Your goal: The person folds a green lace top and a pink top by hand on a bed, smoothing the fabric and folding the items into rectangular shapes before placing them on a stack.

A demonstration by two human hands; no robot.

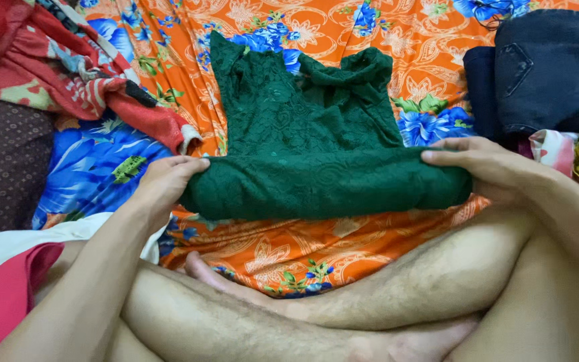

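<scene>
Head view: the green lace garment (309, 134) lies on the orange floral bedsheet (370, 248), its lower edge folded up. The left hand (162, 179) and right hand (484, 164) have their fingers clamped on the fold's ends. The soft lace could slip and the fold go uneven.

A orange sheet with blue flowers (343, 251) spreads beneath and beyond the grip. Far left of the grip lies a crumpled red patterned cloth (68, 67). Just right of it sits folded dark denim (547, 67), above a colourful fabric bundle (574, 154).
</scene>
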